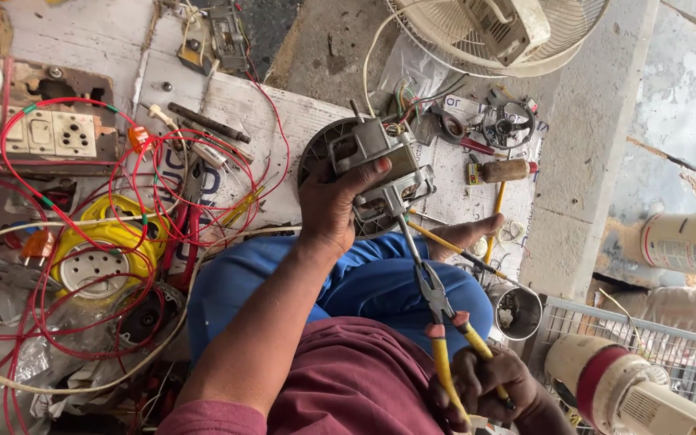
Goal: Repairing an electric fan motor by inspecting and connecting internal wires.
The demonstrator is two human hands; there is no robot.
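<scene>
My left hand [333, 203] grips a grey metal fan motor [368, 161] with a round back plate, held over my blue-trousered knee. My right hand [489, 385] holds yellow-handled long-nose pliers [437, 302] low at the right; their tips reach up to the motor's lower edge near my left thumb. Coloured wires [403, 101] sprout from the motor's top.
Tangled red wires [122, 201] and a yellow reel [106, 242] lie left beside a switch board [30, 133]. A fan grille [501, 36] sits at top, a screwdriver [501, 171], a small metal cup [515, 310], and white cylinders [690, 244] at right.
</scene>
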